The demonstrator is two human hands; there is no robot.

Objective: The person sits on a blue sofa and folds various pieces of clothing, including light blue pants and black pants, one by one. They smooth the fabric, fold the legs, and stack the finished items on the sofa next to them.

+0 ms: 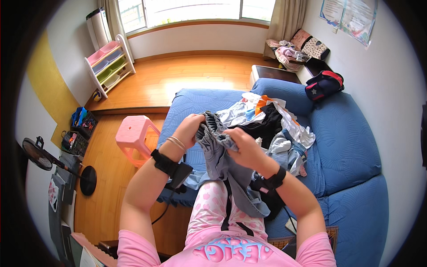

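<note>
A pair of light-blue denim pants [217, 158] with a gathered elastic waistband hangs in front of me. My left hand [188, 128] grips one side of the waistband, with its fingertips partly hidden by the cloth. On the other side, my right hand [245, 148] pinches the band between thumb and fingers. The legs of the pants drape down over my lap. Just beyond my hands, a heap of clothes [263, 116] in white, black, orange and denim lies on the blue-covered sofa [190, 100]. More dark cloth [272, 200] lies beside my right thigh.
To the left stands a pink plastic stool [133, 128]. Farther left are a black fan [88, 180] and crates of small items [83, 125]. A shelf with colored bins [110, 65] stands near the window. One dark backpack [324, 85] rests on the sofa's back corner.
</note>
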